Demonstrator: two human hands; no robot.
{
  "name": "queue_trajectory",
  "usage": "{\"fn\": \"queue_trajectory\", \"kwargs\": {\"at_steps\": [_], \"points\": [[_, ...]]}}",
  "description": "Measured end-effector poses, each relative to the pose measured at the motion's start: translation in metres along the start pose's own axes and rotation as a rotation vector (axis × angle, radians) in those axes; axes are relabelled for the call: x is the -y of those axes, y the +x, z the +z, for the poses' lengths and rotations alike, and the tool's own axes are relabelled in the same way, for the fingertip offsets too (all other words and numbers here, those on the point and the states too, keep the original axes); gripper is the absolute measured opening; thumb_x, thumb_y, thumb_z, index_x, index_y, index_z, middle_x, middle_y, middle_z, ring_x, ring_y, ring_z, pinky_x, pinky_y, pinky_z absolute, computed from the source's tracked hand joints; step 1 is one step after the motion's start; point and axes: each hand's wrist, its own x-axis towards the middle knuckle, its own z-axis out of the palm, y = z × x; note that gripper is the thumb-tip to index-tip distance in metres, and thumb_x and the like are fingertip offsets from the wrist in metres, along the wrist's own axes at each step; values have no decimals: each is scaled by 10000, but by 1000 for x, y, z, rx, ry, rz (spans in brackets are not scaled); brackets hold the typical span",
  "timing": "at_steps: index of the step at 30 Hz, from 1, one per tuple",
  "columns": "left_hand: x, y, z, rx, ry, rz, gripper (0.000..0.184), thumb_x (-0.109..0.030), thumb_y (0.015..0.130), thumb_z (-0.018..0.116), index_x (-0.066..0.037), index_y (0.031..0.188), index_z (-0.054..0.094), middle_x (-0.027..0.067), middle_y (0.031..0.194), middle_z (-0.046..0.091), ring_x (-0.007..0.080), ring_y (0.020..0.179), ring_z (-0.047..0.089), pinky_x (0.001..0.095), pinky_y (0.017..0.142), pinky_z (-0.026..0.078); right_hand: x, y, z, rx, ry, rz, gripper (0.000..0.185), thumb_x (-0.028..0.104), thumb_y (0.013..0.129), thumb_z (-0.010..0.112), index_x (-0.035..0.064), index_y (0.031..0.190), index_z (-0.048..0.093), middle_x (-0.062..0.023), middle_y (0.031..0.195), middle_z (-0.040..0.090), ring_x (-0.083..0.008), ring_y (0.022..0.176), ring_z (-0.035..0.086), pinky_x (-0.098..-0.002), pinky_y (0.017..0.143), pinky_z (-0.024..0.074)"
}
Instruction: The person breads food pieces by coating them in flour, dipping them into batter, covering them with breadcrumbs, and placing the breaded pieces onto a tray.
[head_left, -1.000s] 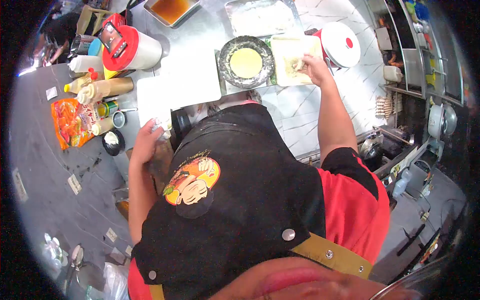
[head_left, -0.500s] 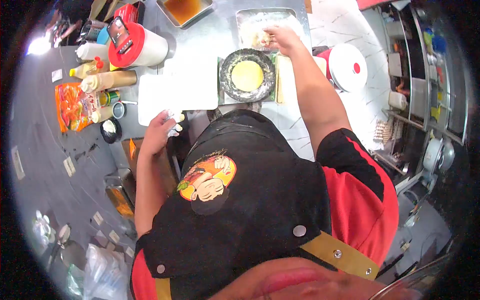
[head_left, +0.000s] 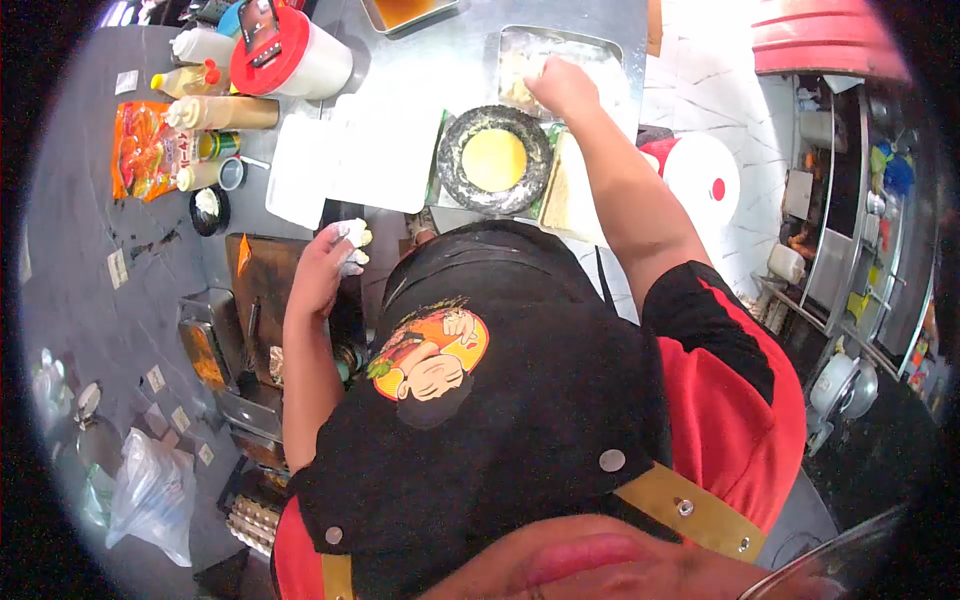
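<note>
My right hand [head_left: 562,88] is lowered into a metal tray [head_left: 612,62] of white powder, its fingers bent over something pale; what they grip is hidden. Just below the tray stands a dark, flour-dusted bowl [head_left: 455,190] with yellow liquid [head_left: 494,160] in it. A pale yellow tray [head_left: 572,200] lies right of the bowl, partly behind my right forearm. My left hand [head_left: 330,262] hovers at the counter's near edge, its fingertips coated in white and yellowish batter and curled; whether they hold anything is unclear. Two white boards [head_left: 380,160] lie above it.
A red-lidded white tub [head_left: 318,62] with a phone [head_left: 260,25] on it stands at the upper left. Squeeze bottles [head_left: 235,112] and an orange packet [head_left: 145,150] lie beside it. A tray of brown liquid [head_left: 405,10] is at the top, a white-lidded container [head_left: 705,180] at the right.
My right hand has gone from the pale yellow tray up to the powder tray and moved left within it. My left hand has shifted slightly right, away from the boards' left edge. The view has turned.
</note>
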Motion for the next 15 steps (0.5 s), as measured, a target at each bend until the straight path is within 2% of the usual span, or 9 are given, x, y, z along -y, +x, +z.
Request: {"fn": "queue_trajectory", "kwargs": {"at_steps": [3, 6, 9, 15], "points": [[-4, 4, 6, 23, 4, 20, 382, -181, 1071, 629, -19, 1418, 629, 51, 1183, 750, 125, 896, 707, 269, 751, 559, 3, -5, 2, 102, -92, -37, 488, 478, 935, 721, 77, 1210, 757, -173, 1224, 779, -357, 1175, 729, -482, 995, 574], [-8, 11, 5, 14, 33, 18, 371, -178, 1074, 623, -15, 1408, 635, 58, 1178, 750, 123, 888, 703, 270, 752, 558, 13, -12, -6, 176, -98, 28, 504, 492, 949, 706, 74, 1225, 757, -173, 1263, 769, -356, 1200, 721, -486, 1001, 576], [-12, 18, -3, 31, 49, 24, 335, -180, 1079, 619, -10, 1366, 654, 57, 1148, 749, 121, 871, 694, 272, 739, 553, 11, -13, 6, 95, -111, 15, 509, 502, 948, 704, 63, 1195, 770, -179, 1249, 775, -365, 1181, 727, -491, 992, 579], [-37, 59, -33, 98, 398, 98, 317, -194, 1029, 651, 7, 1272, 684, 77, 1066, 735, 139, 840, 678, 299, 724, 554, -7, -22, 17, -52, -2, 46, 498, 505, 938, 705, 38, 1084, 794, -233, 1136, 779, -410, 1103, 739, -499, 973, 576]]}}
